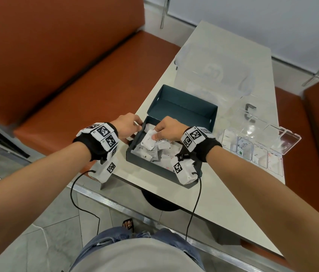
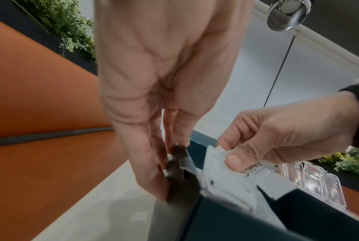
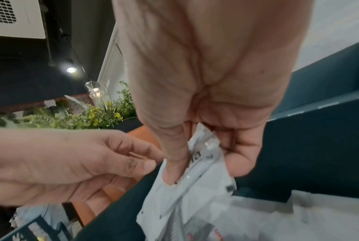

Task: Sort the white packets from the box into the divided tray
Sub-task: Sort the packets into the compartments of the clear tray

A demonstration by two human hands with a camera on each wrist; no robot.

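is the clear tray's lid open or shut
Open: the divided tray has its clear lid swung back, leaving its compartments uncovered.

I had the dark teal box (image 1: 182, 112) open near the table's left edge, heaped with loose white packets (image 1: 162, 152). The clear divided tray (image 1: 252, 152) lay beside it at the right edge, several compartments already holding packets.
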